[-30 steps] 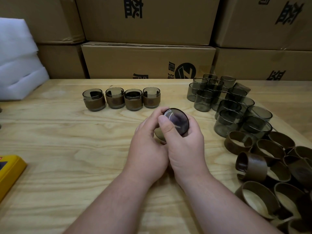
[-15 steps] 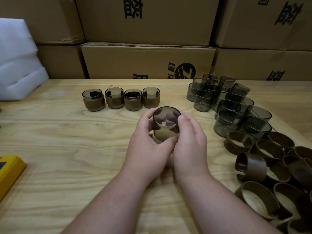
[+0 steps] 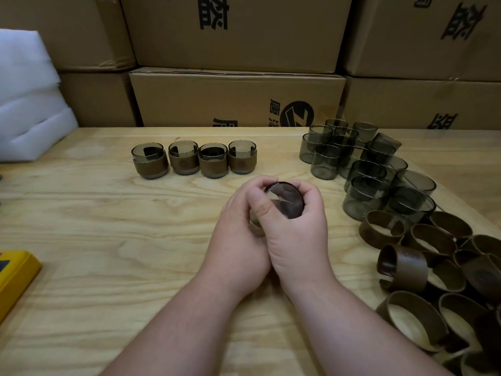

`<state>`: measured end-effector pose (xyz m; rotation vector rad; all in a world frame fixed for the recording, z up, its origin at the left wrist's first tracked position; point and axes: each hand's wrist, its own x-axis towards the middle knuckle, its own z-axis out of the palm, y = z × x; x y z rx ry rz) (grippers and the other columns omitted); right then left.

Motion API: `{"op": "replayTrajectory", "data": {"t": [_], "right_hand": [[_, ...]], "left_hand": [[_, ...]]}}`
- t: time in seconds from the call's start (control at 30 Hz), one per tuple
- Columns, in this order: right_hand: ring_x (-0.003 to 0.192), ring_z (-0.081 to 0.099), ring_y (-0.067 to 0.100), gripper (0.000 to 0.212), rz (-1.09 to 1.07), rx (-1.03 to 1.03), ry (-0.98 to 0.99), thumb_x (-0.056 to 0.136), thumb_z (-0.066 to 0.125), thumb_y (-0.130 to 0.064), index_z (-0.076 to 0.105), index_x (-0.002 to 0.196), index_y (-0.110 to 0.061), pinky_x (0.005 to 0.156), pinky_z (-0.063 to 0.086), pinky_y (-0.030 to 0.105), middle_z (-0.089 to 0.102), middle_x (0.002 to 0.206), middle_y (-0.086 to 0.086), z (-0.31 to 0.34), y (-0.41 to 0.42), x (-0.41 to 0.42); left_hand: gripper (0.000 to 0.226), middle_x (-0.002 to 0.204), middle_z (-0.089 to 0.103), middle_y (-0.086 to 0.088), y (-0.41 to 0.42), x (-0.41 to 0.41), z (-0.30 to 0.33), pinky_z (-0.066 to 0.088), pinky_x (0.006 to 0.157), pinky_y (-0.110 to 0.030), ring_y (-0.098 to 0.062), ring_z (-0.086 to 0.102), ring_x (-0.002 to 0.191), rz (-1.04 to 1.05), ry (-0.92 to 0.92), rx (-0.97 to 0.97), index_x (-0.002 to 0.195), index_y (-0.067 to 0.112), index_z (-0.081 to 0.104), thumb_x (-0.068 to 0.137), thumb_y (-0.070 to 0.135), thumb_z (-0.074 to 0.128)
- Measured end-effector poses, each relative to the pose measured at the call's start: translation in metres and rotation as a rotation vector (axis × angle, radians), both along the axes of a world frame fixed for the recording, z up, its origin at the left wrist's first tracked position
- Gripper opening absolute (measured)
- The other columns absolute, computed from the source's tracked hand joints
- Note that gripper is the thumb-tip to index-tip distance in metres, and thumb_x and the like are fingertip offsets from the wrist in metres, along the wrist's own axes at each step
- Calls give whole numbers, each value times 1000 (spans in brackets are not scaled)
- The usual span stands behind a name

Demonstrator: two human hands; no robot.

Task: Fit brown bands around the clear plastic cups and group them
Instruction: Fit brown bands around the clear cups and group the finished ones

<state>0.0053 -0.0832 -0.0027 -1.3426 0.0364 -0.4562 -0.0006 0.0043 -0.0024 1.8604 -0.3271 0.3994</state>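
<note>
Both hands, left (image 3: 238, 234) & right (image 3: 295, 234), gripped one cup (image 3: 286, 199), base toward camera; banded row (image 3: 193, 160) lay far-left, nearer left hand.

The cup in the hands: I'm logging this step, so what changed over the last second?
Both hands turned the cup: its round end tipped toward the camera, then swung right again. The right hand and left hand kept gripping it. The four banded cups, bare cups and loose bands stayed put.
</note>
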Motion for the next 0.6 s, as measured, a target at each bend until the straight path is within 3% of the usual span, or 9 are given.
{"op": "replayTrajectory", "data": {"t": [0.1,0.27,0.4,0.43,0.6], "right_hand": [[99,72,12,65,-23,-49,-25,53,86,-53,61,108,-31,80,58,24,74,105,-5,0,0,-1],[73,71,1,46,-140,-32,-30,66,94,-46,65,91,-23,63,53,15,75,82,-12,4,-5,-3],[79,74,19,39,-224,-4,95,83,75,-58,67,79,-19,75,62,46,76,79,2,5,-9,-1],[79,74,22,40,-237,5,116,91,68,-56,68,76,-19,76,62,48,76,78,3,5,-9,0],[75,75,17,44,-224,91,126,109,45,-37,74,80,-20,67,58,38,78,78,1,4,-9,2]], "left_hand": [[70,116,63,31,1,0,1,47,87,-12,5,60,113,0,-4,6,110,68,47,80,13,77],[62,116,71,16,-1,0,-3,52,96,-34,-7,65,112,-61,7,48,121,49,52,81,7,76],[66,120,67,19,-1,-1,-3,50,101,-32,-7,62,116,-67,2,62,121,44,55,78,-1,77],[68,122,66,20,-1,-2,-4,50,102,-32,-7,62,117,-69,2,60,121,43,55,76,-3,77],[74,119,64,24,-1,1,-5,50,99,-26,-6,62,116,-74,22,42,120,48,54,73,-4,75]]}}
